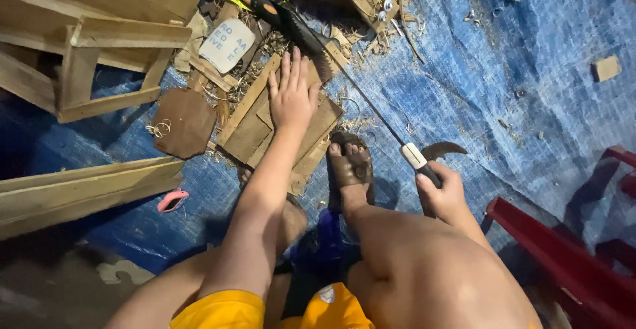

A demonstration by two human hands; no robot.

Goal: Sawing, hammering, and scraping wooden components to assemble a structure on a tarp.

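My left hand (291, 94) lies flat, fingers spread, on a small wooden frame panel (248, 127) that rests on the blue tarp (503, 84). My right hand (442, 193) grips the black and white handle of a hand saw (371, 107). Its thin blade runs up and to the left, reaching the far corner of the panel next to my left fingertips. My foot in a brown sandal (350, 163) stands at the panel's near right edge. My bare knees and yellow shorts fill the bottom of the view.
Wooden frames (99, 57) and long planks (79, 190) lie at the left. Wood shavings, a brown board (185, 122), a white printed card (227, 43) and a pink object (172, 201) are scattered about. A red plastic chair (570, 256) stands at the right. A small wood block (605, 68) lies far right.
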